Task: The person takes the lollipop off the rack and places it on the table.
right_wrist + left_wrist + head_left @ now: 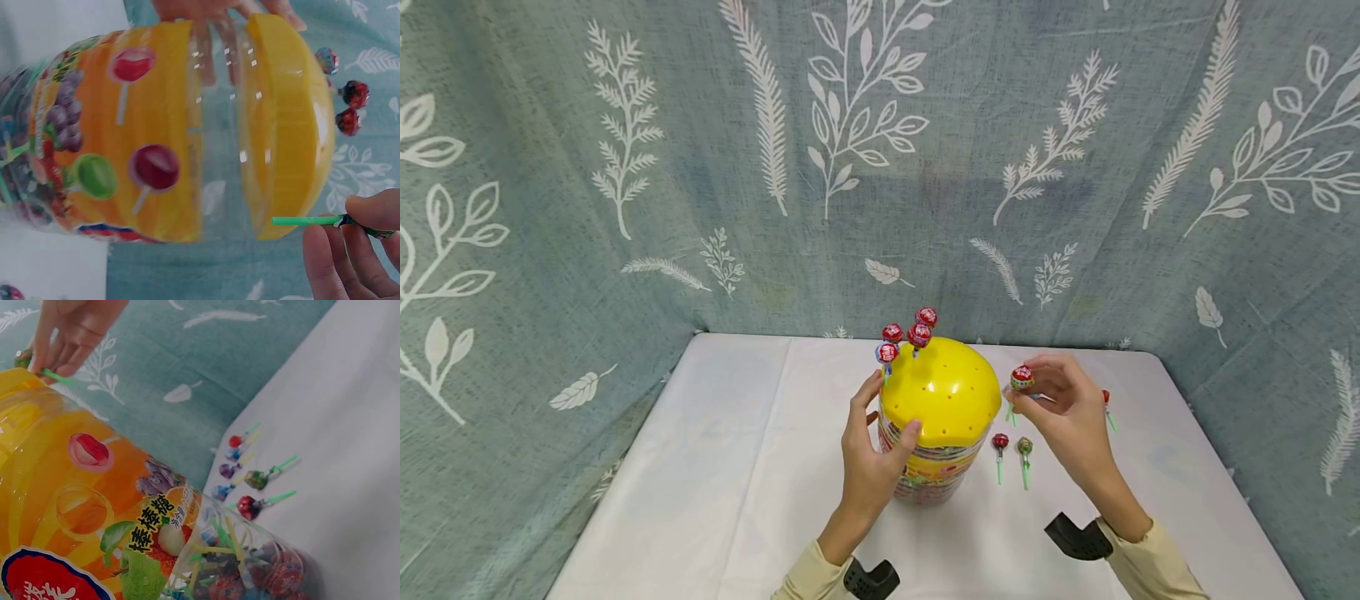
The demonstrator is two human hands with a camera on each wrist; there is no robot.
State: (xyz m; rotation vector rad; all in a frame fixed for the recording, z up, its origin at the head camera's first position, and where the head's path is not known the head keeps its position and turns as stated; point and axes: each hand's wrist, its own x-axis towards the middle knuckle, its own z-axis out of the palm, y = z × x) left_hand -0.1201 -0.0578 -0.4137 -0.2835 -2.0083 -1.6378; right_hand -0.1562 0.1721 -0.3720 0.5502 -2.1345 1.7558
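A clear plastic jar point(928, 483) with a yellow lid point(943, 387) stands on the white table, loose lollipops point(275, 575) showing inside its base. Several red-wrapped lollipops point(919, 335) stick up from the lid's far left side; small holes dot the rest. My left hand point(871, 467) grips the jar's left side near the top, thumb on the lid's front edge. To the right of the lid, my right hand point(1071, 417) pinches another lollipop point(1022, 378) below its head. Its green stick point(303, 220) points toward the lid in the right wrist view, apart from the holes.
Several lollipops point(1026, 450) lie on the table point(752, 500) right of the jar, some partly hidden by my right hand. A patterned grey-green cloth point(880, 208) hangs behind the table and on both sides.
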